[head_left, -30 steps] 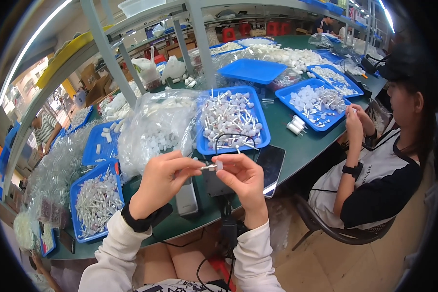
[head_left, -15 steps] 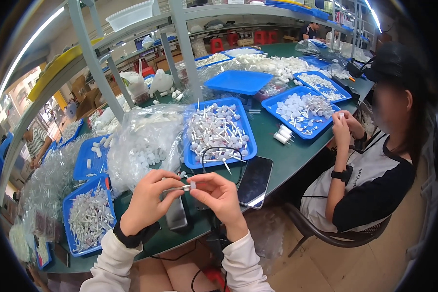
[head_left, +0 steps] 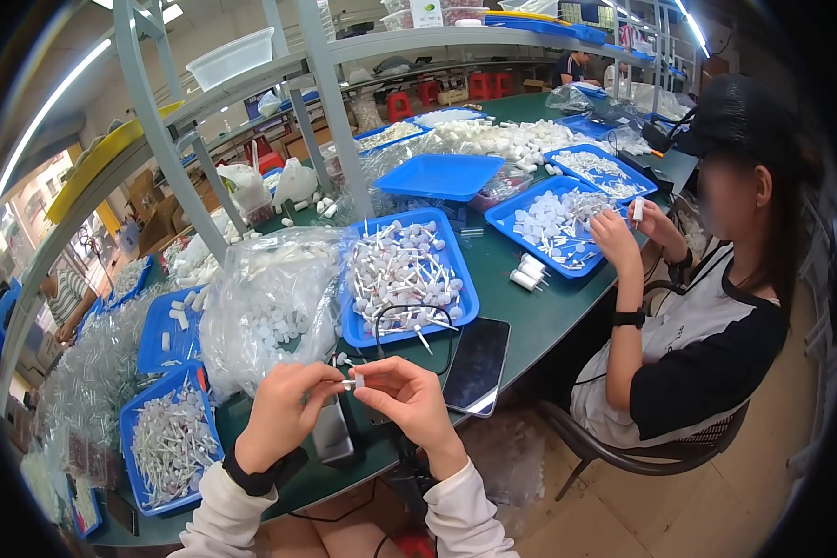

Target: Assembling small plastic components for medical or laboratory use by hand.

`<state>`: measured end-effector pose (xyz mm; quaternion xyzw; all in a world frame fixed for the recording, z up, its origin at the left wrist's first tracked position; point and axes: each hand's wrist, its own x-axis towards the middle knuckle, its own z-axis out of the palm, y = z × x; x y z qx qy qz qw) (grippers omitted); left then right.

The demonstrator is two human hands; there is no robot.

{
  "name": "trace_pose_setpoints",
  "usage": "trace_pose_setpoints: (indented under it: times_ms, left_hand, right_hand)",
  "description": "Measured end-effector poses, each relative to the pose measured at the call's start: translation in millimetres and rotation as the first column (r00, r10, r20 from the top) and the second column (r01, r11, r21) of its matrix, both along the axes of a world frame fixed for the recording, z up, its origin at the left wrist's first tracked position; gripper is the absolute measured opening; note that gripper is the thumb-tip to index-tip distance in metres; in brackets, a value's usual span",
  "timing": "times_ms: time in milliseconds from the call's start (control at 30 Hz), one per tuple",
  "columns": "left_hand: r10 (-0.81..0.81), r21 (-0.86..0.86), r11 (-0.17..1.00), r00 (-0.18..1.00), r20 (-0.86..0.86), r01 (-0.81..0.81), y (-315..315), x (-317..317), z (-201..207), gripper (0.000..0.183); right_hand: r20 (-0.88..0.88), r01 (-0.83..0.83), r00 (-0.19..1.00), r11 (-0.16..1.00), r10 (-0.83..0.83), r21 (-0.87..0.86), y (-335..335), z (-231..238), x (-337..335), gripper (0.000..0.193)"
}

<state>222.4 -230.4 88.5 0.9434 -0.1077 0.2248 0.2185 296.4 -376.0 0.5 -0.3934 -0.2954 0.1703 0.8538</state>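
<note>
My left hand [head_left: 286,409] and my right hand [head_left: 409,402] meet above the near table edge. Between their fingertips is a small white-stemmed part [head_left: 353,382] with a pale translucent head. The left fingers pinch the stem side; my right thumb and forefinger close on the head side. Just beyond, a blue tray [head_left: 472,302] is heaped with similar stemmed parts [head_left: 405,270]. Another blue tray [head_left: 210,435], left of my left hand, holds more. A clear plastic bag [head_left: 242,325] of translucent white caps lies beyond my hands.
A dark phone [head_left: 477,365] lies right of my hands, and a grey oblong device [head_left: 333,432] beneath them. A black cable [head_left: 378,325] loops over the tray. At right a co-worker [head_left: 688,344] works beside a filled blue tray [head_left: 581,272]. A grey shelf post [head_left: 330,102] rises behind.
My hands sit slightly lower in the picture, and less of the stem shows between the fingers. The co-worker's hands have moved apart, one over the tray and one holding a white piece.
</note>
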Motion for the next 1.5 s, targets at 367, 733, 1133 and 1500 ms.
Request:
trace_pose_setpoints:
  times_ms: [367, 733, 1133, 1500]
  left_hand:
    - [-0.008, 0.08, 0.997, 0.994, 0.109, -0.001, 9.6, -0.9, -8.2, 0.013]
    - [-0.011, 0.131, 0.991, 0.977, 0.214, -0.018, 2.9, -1.4, -10.5, 0.013]
    - [0.043, 0.152, 0.985, 0.967, 0.25, -0.083, -2.3, -8.7, -14.8, 0.015]
    - [0.09, 0.112, 0.988, 0.985, 0.145, -0.107, -5.5, -9.3, -10.8, 0.006]
  right_hand:
    - [-0.028, 0.091, 0.995, 0.996, -0.092, -0.023, 11.8, -2.1, -11.9, 0.022]
    - [-0.052, 0.115, 0.992, 0.992, -0.117, -0.05, 16.5, -3.7, -14.1, 0.022]
    - [-0.053, 0.106, 0.993, 0.994, -0.107, -0.027, 20.0, -8.2, -19.5, 0.023]
    - [-0.062, 0.092, 0.994, 0.995, -0.091, 0.028, 22.5, -8.2, -18.8, 0.025]
